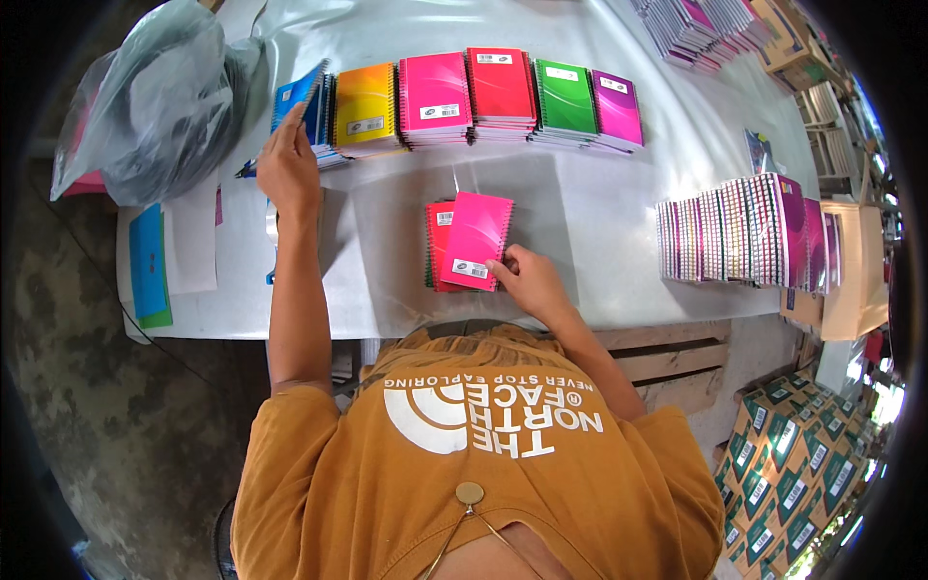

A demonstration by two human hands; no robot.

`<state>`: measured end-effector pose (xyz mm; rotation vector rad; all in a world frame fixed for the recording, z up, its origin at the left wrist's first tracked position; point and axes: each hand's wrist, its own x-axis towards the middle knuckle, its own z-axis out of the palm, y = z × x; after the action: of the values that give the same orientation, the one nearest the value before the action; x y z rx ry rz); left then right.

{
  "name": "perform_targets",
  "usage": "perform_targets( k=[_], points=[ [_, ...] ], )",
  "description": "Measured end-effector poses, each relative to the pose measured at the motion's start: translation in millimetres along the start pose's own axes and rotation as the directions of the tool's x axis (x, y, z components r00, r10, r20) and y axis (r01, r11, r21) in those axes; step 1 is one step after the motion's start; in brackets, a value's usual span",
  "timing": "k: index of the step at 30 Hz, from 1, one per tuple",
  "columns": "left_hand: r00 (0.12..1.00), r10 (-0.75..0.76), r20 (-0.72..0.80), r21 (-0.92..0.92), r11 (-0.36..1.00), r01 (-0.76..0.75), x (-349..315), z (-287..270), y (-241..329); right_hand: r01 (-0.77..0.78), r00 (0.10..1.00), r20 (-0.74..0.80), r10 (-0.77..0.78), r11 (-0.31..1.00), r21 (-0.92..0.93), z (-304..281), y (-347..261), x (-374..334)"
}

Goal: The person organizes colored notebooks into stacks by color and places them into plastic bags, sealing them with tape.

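Observation:
My left hand (288, 166) reaches to the far left end of a row of spiral notebook stacks. Its fingers are closed on the edge of a blue spiral notebook (315, 92), tilted up from the blue stack (285, 101). Close in front of me, my right hand (530, 282) pinches the lower right corner of a pink spiral notebook (480, 232). That one lies slightly askew over a red notebook (440, 217), with a green edge showing at the left beneath. Rightward along the row come yellow (365, 101), pink (434, 92), red (501, 85), green (566, 97) and purple (616, 104) stacks.
A plastic bag (179, 106) sits at the table's left, near blue and green covers (149, 266). Purple notebooks (735, 230) stand in a long row at right, beside cardboard boxes (855, 261). More notebooks (701, 34) are piled at far right. Patterned boxes (788, 474) stand below.

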<state>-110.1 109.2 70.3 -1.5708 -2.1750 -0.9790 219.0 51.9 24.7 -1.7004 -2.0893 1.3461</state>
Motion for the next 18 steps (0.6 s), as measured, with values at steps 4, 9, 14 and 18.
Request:
perform_targets(
  k=[4,9,14,18],
  points=[
    [0.998,-0.031,0.059,0.15,0.988,0.022,-2,4,12,0.006,1.0,0.008,-0.004,0.985,-0.171,0,2,3],
    [0.955,-0.258,-0.146,-0.768,0.638,0.055,-16,-13,46,0.038,0.991,-0.125,-0.047,0.997,-0.074,3,6,2],
    [0.798,0.469,0.379,-0.589,0.787,-0.183,-93,13,49,0.194,0.975,-0.119,-0.185,0.979,0.069,14,24,15],
    [0.586,0.62,0.522,-0.268,0.771,-0.578,-107,22,43,0.109,0.994,-0.058,-0.096,0.951,0.291,15,33,19]
  ],
)
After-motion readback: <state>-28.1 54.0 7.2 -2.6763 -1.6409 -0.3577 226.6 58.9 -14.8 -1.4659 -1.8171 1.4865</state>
